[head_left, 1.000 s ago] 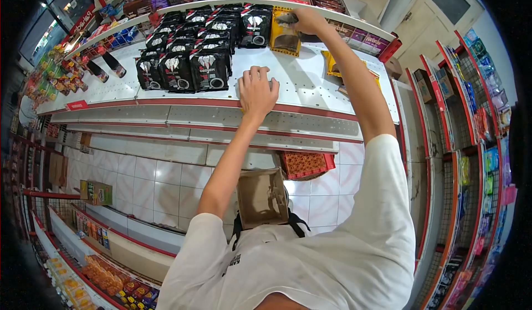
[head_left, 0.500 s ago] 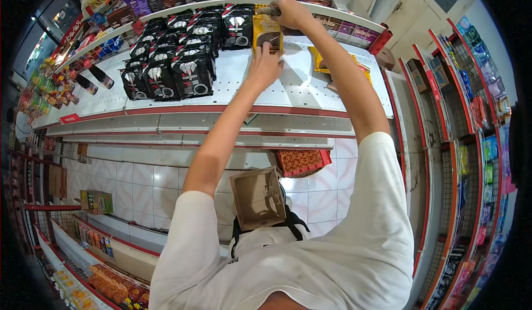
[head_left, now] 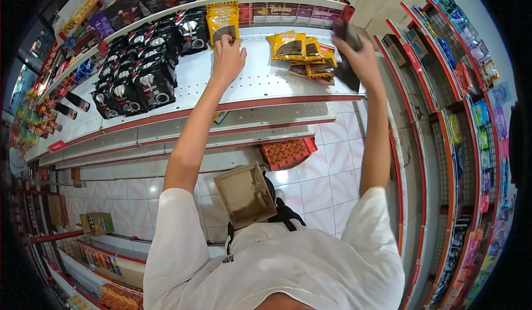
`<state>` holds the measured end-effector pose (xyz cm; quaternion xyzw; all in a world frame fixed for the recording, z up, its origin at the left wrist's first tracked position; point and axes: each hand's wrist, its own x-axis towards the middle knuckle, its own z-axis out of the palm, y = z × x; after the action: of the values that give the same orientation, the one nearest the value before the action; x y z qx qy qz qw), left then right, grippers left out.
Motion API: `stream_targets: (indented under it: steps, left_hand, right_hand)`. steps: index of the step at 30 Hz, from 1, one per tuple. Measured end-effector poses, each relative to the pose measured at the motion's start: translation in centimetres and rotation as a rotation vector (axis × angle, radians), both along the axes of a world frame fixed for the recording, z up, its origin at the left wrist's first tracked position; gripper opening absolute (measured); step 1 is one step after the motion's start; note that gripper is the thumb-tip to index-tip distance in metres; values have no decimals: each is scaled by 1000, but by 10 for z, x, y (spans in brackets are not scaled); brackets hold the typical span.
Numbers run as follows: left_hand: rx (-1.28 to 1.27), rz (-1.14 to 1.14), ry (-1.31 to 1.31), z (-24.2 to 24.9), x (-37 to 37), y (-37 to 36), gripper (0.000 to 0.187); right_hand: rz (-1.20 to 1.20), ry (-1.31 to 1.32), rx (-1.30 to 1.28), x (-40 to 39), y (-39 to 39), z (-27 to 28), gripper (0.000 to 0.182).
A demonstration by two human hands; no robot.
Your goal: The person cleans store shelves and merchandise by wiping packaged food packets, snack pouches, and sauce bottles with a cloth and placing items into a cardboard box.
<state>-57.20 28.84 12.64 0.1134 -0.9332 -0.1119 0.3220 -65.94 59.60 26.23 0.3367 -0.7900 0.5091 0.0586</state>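
Note:
Toward the back of the white perforated shelf, my left hand has its fingers on the lower front of an upright yellow packet. This packet stands beside rows of black packets. My right hand is closed around a dark, elongated object near the shelf's right end; motion blur hides its kind. Just left of that hand, a loose pile of yellow packets lies on the shelf.
An open cardboard box is in front of my body. Below the shelf sits a red patterned carton. Stocked racks line the right side. Dark bottles stand on the shelf's left part.
My right hand has moved right and nearer, from the yellow packet's top to the shelf's right end, with the dark object in it. My left hand stays at the packet. The view has shifted right.

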Motion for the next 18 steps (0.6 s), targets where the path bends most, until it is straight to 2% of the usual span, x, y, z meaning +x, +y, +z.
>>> stream_targets:
  steps: [2,4,6,7,9,10,12,13,15,18]
  left_hand:
    - [148,-12,43,15,-8,25,30]
    - [219,-23,45,26,-32,50,36]
    - [469,77,-127,58,-45,88,59]
    - [468,75,-127,58,-56,101,59]
    - [430,164,-233,57,-80,116,82]
    - [425,166,-227,59,-85,121,82]
    - [385,119,-441,60,-89,127,89]
    - [420,123,-428,60,-92,127,84]
    - [458,128,-401,60,-90,125,81]
    - [519,138,-307,57,-81,116,74]
  right_hand:
    - [-72,-327,-264,35,34,-33,35]
    - [-127,-733,-471,63,65,-83,29]
    - [-238,-1041,-594,105,73,-120,26]
    - [-196,-1177,-703,118,79,-156,25]
    - [-73,-1438,-921,156,89,-205,20]
    - [-16,-1546,-1011,172,95,-224,18]
    - [39,-1768,-1163,199,112,-258,27]
    - [51,-1775,-1160,210,116,-254,27]
    - [-11,-1855,-1210,228,124,-246,41]
    - [13,-1888,-1220,232,140,-262,51]
